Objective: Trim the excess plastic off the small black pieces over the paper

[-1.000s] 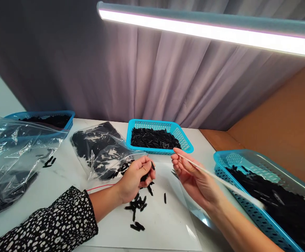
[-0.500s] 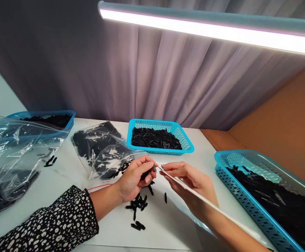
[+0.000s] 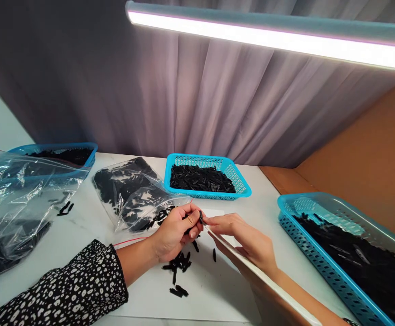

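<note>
My left hand [image 3: 177, 232] is closed round small black stick-like pieces. One black piece [image 3: 201, 217] sticks out between its thumb and index finger. My right hand [image 3: 248, 239] pinches the narrow end of a long white strip [image 3: 268, 281], which runs back toward the lower right; its exact kind I cannot tell. The strip's tip and my right fingertips meet the black piece at my left fingers. Below my hands, several loose black pieces [image 3: 180, 263] lie on a white sheet [image 3: 218, 299]. Just behind my left hand lies a clear zip bag [image 3: 139, 199] holding more black pieces.
A blue basket [image 3: 247, 188] of black pieces stands at the back centre, another blue basket [image 3: 284, 199] at the right. At left are a large clear bag [image 3: 31, 194] and a third basket [image 3: 93, 154]. A tube light [image 3: 268, 38] hangs above, before a grey curtain [image 3: 197, 104].
My right hand has moved slightly left, bringing the strip's tip up to the black piece. The strip has turned, showing more of its broad side. My left hand has barely moved.
</note>
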The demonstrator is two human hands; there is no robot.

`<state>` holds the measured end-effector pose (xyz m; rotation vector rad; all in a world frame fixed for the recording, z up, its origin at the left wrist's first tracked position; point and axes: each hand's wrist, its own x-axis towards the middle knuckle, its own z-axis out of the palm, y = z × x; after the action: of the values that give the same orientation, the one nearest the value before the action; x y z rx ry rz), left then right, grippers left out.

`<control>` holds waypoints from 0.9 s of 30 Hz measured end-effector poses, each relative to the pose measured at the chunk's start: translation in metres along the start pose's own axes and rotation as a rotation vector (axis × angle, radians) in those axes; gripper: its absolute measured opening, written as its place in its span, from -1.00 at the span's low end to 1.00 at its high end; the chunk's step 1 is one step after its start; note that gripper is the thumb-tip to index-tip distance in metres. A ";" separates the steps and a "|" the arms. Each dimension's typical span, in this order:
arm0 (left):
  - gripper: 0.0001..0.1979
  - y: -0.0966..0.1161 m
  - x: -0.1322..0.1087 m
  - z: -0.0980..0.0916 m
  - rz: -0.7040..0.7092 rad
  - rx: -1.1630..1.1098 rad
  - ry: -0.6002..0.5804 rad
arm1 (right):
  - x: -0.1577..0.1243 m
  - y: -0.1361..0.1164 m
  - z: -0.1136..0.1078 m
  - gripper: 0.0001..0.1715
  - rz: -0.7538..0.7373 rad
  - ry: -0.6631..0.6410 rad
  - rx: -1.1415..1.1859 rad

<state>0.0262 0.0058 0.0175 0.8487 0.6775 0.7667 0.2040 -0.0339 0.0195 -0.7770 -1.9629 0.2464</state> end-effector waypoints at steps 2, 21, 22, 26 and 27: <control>-0.61 0.000 0.000 0.000 -0.004 -0.004 0.005 | 0.000 0.000 0.000 -0.72 -0.009 0.009 -0.017; -0.62 0.003 0.000 0.001 -0.014 0.003 -0.001 | 0.005 0.000 -0.001 -0.81 -0.147 0.026 -0.153; -0.62 0.003 0.000 0.001 -0.013 0.002 -0.002 | 0.005 0.001 0.000 -0.81 -0.146 0.025 -0.158; -0.62 0.003 0.000 0.002 -0.005 -0.001 -0.005 | 0.000 0.005 0.005 -0.87 -0.159 0.049 -0.170; -0.61 0.003 0.000 0.002 -0.002 -0.003 -0.004 | -0.001 0.007 0.006 -0.87 -0.159 0.058 -0.174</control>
<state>0.0265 0.0062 0.0212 0.8462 0.6735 0.7634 0.2019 -0.0284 0.0126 -0.7248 -1.9970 -0.0421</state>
